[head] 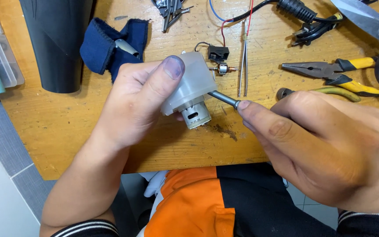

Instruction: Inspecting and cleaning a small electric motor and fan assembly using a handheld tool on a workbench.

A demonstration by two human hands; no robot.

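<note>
Head view: left hand point(132, 96) clamps a frosted plastic housing point(189, 81) with cylindrical metal motor point(194, 116); right hand point(325, 145) pinches a steel screwdriver shaft point(222, 98).

It was a small repair workshop. A worn, scratched wooden bench point(66, 127) carried hand tools: yellow-handled pliers point(330, 70), big shears point(373, 26), tweezers point(243, 61) and a heap of bits point(169, 11). Loose red and blue wires point(224, 19), a black cord point(303, 13), a small switch point(218, 53) and a bare rotor point(221, 69) lay about, with dark grit on the wood. A grey tiled floor point(5, 145) showed beside it.
</note>
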